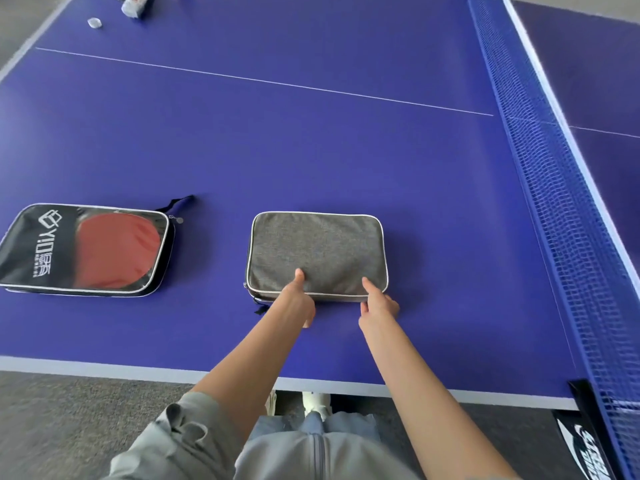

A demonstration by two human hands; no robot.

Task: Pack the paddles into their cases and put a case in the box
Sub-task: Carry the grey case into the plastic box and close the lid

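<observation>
A grey fabric paddle case (pixel 317 252) with white piping lies flat on the blue table-tennis table (pixel 277 133), zipped closed. My left hand (pixel 298 299) grips its near edge, thumb on top and fingers under the side. My right hand (pixel 377 303) holds the same edge further right, thumb on top. To the left lies a black case (pixel 38 251) with a clear window, and a red paddle (pixel 114 251) shows through it. No box is in view.
The blue net (pixel 554 202) runs along the right side, with its clamp (pixel 585 393) at the near edge. A crumpled plastic bottle (pixel 136 5) and a small cap (pixel 94 23) sit at the far left corner. Grey carpet lies below the table's near edge.
</observation>
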